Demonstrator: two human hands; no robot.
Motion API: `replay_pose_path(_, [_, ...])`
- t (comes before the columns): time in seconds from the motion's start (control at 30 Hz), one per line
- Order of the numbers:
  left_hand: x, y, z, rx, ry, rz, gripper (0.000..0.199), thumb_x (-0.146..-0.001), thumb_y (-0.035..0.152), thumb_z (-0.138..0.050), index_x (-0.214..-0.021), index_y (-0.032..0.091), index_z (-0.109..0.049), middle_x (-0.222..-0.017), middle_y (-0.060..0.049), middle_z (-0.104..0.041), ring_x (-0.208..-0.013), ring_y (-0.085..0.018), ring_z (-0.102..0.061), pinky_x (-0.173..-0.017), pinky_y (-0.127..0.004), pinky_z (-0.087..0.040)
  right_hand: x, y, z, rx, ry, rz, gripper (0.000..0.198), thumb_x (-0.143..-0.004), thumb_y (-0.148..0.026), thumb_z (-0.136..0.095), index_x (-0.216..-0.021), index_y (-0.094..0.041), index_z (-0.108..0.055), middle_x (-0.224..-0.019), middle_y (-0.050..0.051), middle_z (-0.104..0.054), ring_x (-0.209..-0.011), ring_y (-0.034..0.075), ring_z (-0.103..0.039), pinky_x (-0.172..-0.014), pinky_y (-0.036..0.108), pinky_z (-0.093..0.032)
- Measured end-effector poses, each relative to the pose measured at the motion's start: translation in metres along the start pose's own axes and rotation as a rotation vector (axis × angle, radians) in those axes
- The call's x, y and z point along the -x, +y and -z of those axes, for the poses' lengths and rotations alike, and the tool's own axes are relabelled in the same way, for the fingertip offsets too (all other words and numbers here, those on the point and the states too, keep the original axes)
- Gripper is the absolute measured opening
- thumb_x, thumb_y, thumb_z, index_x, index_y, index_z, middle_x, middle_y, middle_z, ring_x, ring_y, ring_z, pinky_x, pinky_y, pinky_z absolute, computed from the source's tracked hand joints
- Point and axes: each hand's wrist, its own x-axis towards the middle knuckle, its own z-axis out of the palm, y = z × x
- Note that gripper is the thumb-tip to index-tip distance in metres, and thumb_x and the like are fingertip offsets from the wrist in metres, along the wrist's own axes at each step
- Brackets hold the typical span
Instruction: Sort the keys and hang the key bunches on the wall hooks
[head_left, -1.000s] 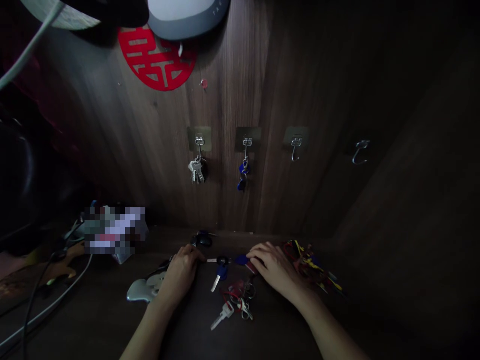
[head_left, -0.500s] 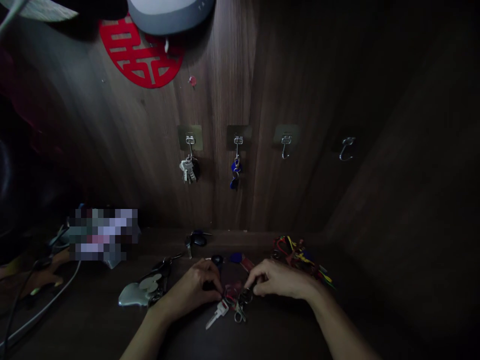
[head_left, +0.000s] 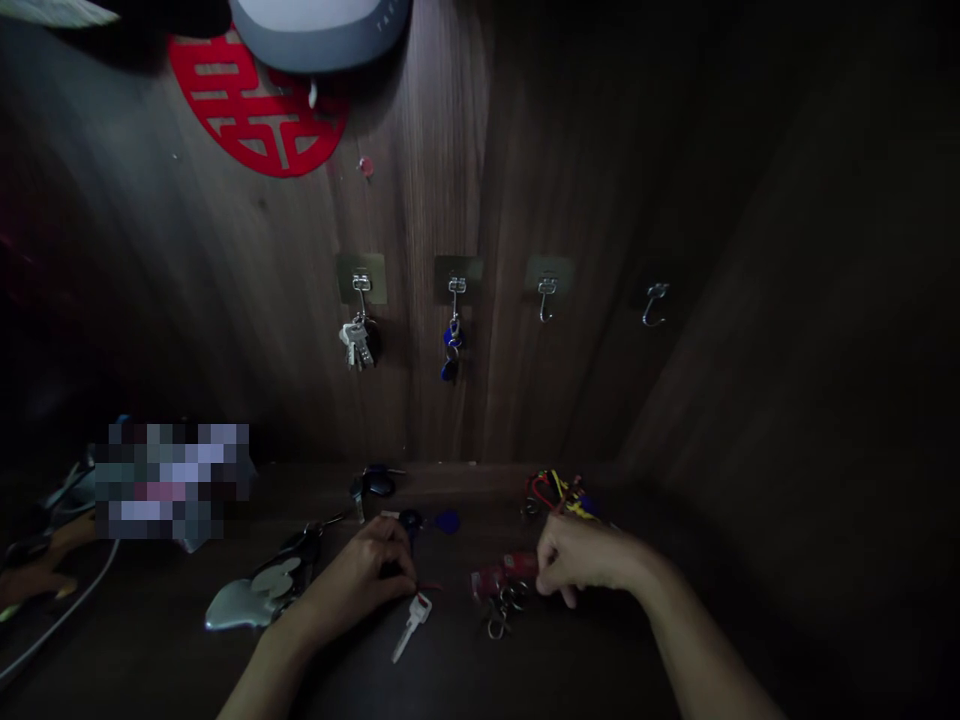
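Note:
My left hand [head_left: 375,565] is closed in a pinch at a thin red cord, from which a silver key [head_left: 412,628] hangs over the dark shelf. To its right, my right hand [head_left: 574,560] is closed against the edge of a red keychain [head_left: 517,566] made of reddish tags, with several metal rings [head_left: 501,610] below it. Its fingertips partly hide where they grip. Just behind the left hand lie a dark round fob [head_left: 410,520] and a blue key tag [head_left: 448,521]. A bundle of red and yellow cords [head_left: 559,490] sits behind the right hand.
On the back panel, silver keys [head_left: 356,343] and blue fobs [head_left: 451,350] hang from two hooks; another hook [head_left: 547,300] and a far-right hook [head_left: 655,305] hold nothing. Black car keys [head_left: 379,482], a silver keychain [head_left: 244,603] and a white cable [head_left: 67,625] lie around.
The red keychain and its rings have moved right with my right hand, apart from the silver key. My left hand keeps the key. The view has shifted slightly right.

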Motion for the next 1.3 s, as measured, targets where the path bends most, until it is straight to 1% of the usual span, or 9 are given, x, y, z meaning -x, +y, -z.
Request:
replay_pose_path(0.23, [0.0, 0.001, 0.0, -0.102, 0.057, -0.001, 0.012, -0.079, 0.02, -0.058, -0.072, 0.021, -0.068, -0.091, -0.003, -0.063, -0.092, -0.019, -0.057, -0.085, -0.029, -0.043, 0.035, 0.021, -0.012, -0.017, 0.002, 0.094, 0.026, -0.074, -0.025, -0.051, -0.064, -0.015, -0.073, -0.055, 0.001, -0.068, -0.046, 0.008, -0.048, -0.043, 0.017, -0.029])
replay_pose_path(0.4, [-0.001, 0.0, -0.005, -0.184, 0.08, -0.029, 0.013, -0.082, 0.02, -0.054, -0.075, 0.021, -0.065, -0.089, -0.003, -0.063, -0.09, -0.02, -0.058, -0.084, -0.031, -0.045, 0.055, 0.027, -0.019, -0.14, 0.046, 0.083, 0.03, -0.076, -0.028, -0.053, -0.092, -0.016, -0.075, -0.065, 0.002, -0.071, -0.052, 0.01, -0.054, -0.049, 0.017, -0.036])
replay_pose_path(0.5, [-0.002, -0.001, -0.005, -0.211, 0.097, -0.049, 0.016, -0.085, 0.02, -0.05, -0.077, 0.021, -0.064, -0.089, -0.004, -0.063, -0.089, -0.02, -0.059, -0.083, -0.032, -0.046, 0.058, 0.031, -0.02, -0.205, 0.076, 0.093, 0.033, -0.078, -0.03, -0.05, -0.093, -0.013, -0.074, -0.068, 0.005, -0.071, -0.054, 0.011, -0.055, -0.052, 0.018, -0.04])
replay_pose_path(0.63, [-0.003, -0.003, -0.004, -0.218, 0.136, -0.09, 0.021, -0.086, 0.015, -0.047, -0.082, 0.022, -0.066, -0.091, -0.005, -0.065, -0.089, -0.02, -0.06, -0.082, -0.032, -0.047, 0.051, 0.038, -0.021, -0.167, 0.106, 0.123, 0.031, -0.08, -0.031, -0.05, -0.083, -0.013, -0.075, -0.065, 0.003, -0.07, -0.054, 0.011, -0.055, -0.051, 0.019, -0.037])
replay_pose_path(0.73, [-0.003, -0.003, -0.005, -0.194, 0.157, -0.113, 0.024, -0.086, 0.011, -0.044, -0.085, 0.021, -0.066, -0.093, -0.006, -0.066, -0.089, -0.02, -0.06, -0.082, -0.032, -0.047, 0.042, 0.034, -0.021, -0.098, 0.202, 0.158, 0.028, -0.082, -0.032, -0.05, -0.079, -0.017, -0.074, -0.067, 0.001, -0.07, -0.06, 0.012, -0.058, -0.054, 0.02, -0.037])
replay_pose_path(0.93, [-0.003, 0.001, -0.009, -0.165, 0.139, -0.141, 0.032, -0.081, 0.002, -0.041, -0.088, 0.021, -0.067, -0.095, -0.006, -0.067, -0.093, -0.02, -0.06, -0.082, -0.03, -0.047, 0.016, 0.014, -0.02, -0.058, 0.429, 0.29, 0.024, -0.085, -0.028, -0.048, -0.091, -0.026, -0.071, -0.091, 0.001, -0.071, -0.087, 0.019, -0.063, -0.078, 0.027, -0.045])
replay_pose_path(1.1, [0.0, 0.009, -0.012, -0.105, 0.074, -0.167, 0.033, -0.083, 0.003, -0.041, -0.092, 0.022, -0.066, -0.105, -0.005, -0.066, -0.097, -0.018, -0.06, -0.086, -0.028, -0.047, -0.014, 0.013, -0.035, 0.038, 0.677, 0.379, 0.031, -0.087, -0.023, -0.046, -0.112, -0.026, -0.064, -0.114, 0.004, -0.064, -0.11, 0.02, -0.054, -0.098, 0.037, -0.038])
replay_pose_path(1.17, [0.001, 0.013, -0.013, -0.086, 0.05, -0.194, 0.034, -0.085, 0.004, -0.039, -0.094, 0.023, -0.066, -0.108, -0.005, -0.066, -0.101, -0.017, -0.059, -0.089, -0.028, -0.045, -0.021, 0.014, -0.042, 0.082, 0.699, 0.381, 0.034, -0.087, -0.021, -0.046, -0.117, -0.027, -0.061, -0.118, 0.004, -0.062, -0.112, 0.02, -0.053, -0.1, 0.039, -0.037])
replay_pose_path(1.3, [0.002, 0.017, -0.016, -0.039, 0.004, -0.234, 0.034, -0.088, 0.006, -0.037, -0.095, 0.023, -0.065, -0.109, -0.004, -0.066, -0.103, -0.016, -0.06, -0.09, -0.026, -0.045, -0.026, 0.015, -0.05, 0.175, 0.67, 0.369, 0.029, -0.086, -0.019, -0.049, -0.108, -0.027, -0.066, -0.115, 0.004, -0.065, -0.109, 0.022, -0.056, -0.098, 0.043, -0.039])
